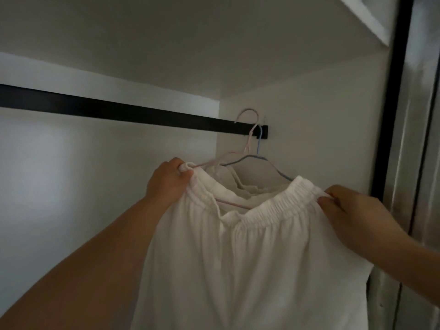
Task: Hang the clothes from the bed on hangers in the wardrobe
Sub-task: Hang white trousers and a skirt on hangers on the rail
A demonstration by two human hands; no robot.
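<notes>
Head view, inside the wardrobe. White garment (250, 263) with an elastic waistband is held up in front of the black rail (114, 110), stretched between both hands. Left hand (166, 182) pinches the waistband's left end, fingers curled round the bunched fabric right where the pink hanger (247, 148) arm ends. Right hand (352, 210) pinches the waistband's right end between thumb and fingers. Pink hanger hook is over the rail at its right end; its lower bar runs inside the waistband opening. Blue hanger (259, 158) hangs just beside it, nearer the right wall, with another pale garment (238, 182) behind the waistband; cannot tell which hanger carries that one. White shelf (166, 44) sits above the rail. Dark door frame (392, 103) at far right.
</notes>
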